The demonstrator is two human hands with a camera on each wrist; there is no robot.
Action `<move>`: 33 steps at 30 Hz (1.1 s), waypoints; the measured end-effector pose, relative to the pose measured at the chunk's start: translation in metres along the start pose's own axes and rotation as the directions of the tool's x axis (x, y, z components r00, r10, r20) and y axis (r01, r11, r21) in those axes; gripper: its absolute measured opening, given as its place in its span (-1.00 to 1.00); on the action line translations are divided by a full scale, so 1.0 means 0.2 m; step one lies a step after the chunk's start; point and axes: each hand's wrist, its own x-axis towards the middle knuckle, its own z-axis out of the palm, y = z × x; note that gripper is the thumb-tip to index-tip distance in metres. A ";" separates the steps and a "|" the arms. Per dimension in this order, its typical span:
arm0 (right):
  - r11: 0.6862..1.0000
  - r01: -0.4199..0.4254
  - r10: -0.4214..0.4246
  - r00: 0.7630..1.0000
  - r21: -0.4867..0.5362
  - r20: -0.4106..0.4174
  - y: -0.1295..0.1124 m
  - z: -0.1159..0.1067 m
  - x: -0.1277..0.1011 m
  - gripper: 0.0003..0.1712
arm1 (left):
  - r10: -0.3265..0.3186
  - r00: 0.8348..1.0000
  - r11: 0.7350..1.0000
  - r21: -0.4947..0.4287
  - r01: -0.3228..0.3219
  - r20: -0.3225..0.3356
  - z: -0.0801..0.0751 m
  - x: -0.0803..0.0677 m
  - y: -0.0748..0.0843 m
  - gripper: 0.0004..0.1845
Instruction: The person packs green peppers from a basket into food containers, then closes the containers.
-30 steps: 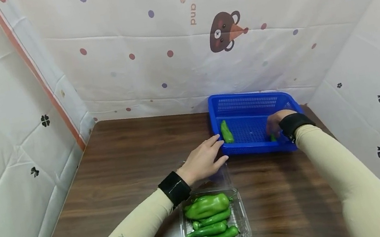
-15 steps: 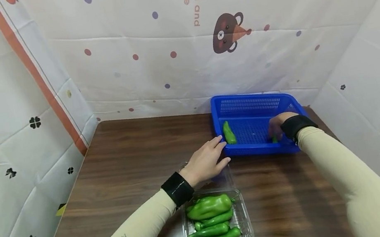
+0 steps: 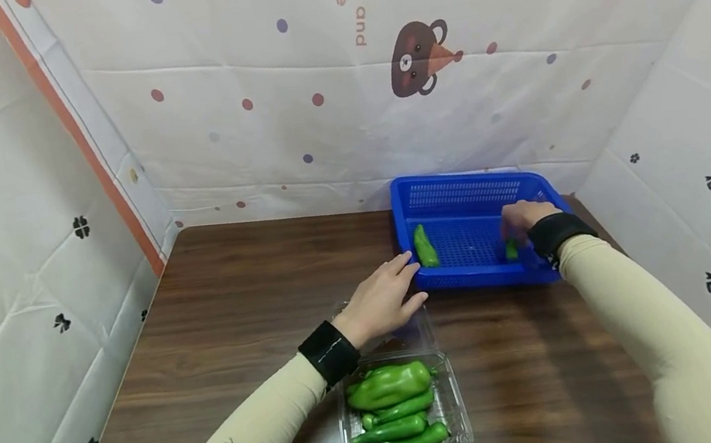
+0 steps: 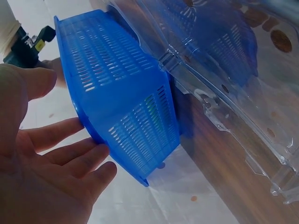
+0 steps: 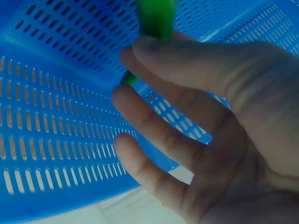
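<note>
Green pepper [image 5: 154, 18] pinched in my right hand [image 3: 521, 219], I'm lowering it gently at right into the blue basket [image 3: 463, 192], my open left hand [image 3: 379, 302] steadying its corner.

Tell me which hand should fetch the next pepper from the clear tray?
Left, probably. The left hand is open with fingers on the basket corner, just beyond the clear tray. The right hand is inside the basket, touching a pepper.

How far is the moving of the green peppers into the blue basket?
Done: one pepper lies in the blue basket. In hand: the right hand holds a second pepper inside it; the left hand touches the basket's corner. Left: four or so peppers in the clear tray.
</note>
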 end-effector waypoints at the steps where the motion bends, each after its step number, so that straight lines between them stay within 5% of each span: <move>1: 1.000 0.003 -0.003 1.000 -0.012 -0.018 0.00 0.00 0.00 -0.46 | -0.001 1.000 1.000 0.001 0.001 0.001 0.00 0.00 0.00 -0.40; 8: 1.000 0.011 -0.014 0.993 -0.025 -0.115 0.00 0.02 0.01 -0.54 | 0.003 1.000 1.000 0.010 -0.003 -0.008 0.00 0.00 0.00 -0.40; 15: 0.998 0.040 -0.044 0.996 -0.048 -0.077 0.02 0.01 0.03 -0.82 | 0.013 1.000 1.000 0.012 -0.013 -0.019 0.02 0.02 -0.01 -0.40; 24: 0.991 0.077 -0.091 0.987 -0.107 -0.135 0.01 0.00 0.04 -0.73 | 0.016 0.999 1.000 0.006 -0.016 -0.035 0.02 0.04 -0.01 -0.41; 33: 0.974 0.217 -0.225 0.958 -0.063 -0.176 -0.04 0.01 0.02 -0.85 | 0.014 0.999 1.000 -0.010 -0.014 -0.040 0.02 0.04 -0.02 -0.41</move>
